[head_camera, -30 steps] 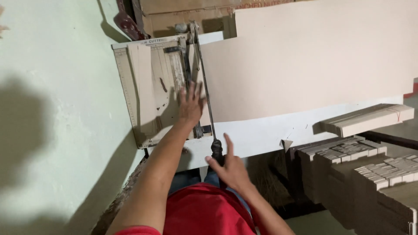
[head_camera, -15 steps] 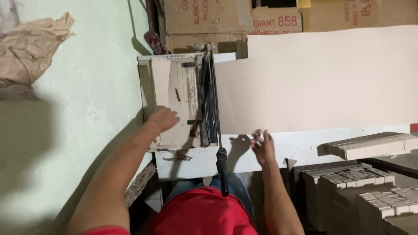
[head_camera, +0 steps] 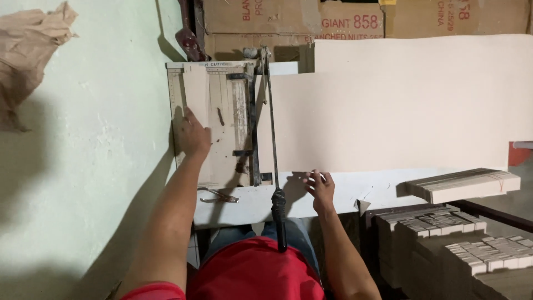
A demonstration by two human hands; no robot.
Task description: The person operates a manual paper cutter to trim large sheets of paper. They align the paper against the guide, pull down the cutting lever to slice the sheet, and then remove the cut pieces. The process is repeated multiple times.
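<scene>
The left hand (head_camera: 193, 136) lies flat and open on the paper cutter's board (head_camera: 222, 119). The right hand (head_camera: 320, 188), fingers loosely open, touches the near edge of the large beige sheet (head_camera: 388, 119); square it against the blade arm (head_camera: 272, 139) between the hands. Stacked card bundles (head_camera: 461, 186) sit right of the right hand, apart from it.

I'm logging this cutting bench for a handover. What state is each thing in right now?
Paper cutter: flat on the white table.
Cutter arm: lowered along the cutting edge, black handle free.
Large tan sheet: flat, its left edge at the blade.
Cut strip: lying on the cutter's bed.
Left hand: pressed flat on the bed.
Right hand: fingers on the sheet's near edge.
Bundle of strips: stacked, tied.
</scene>
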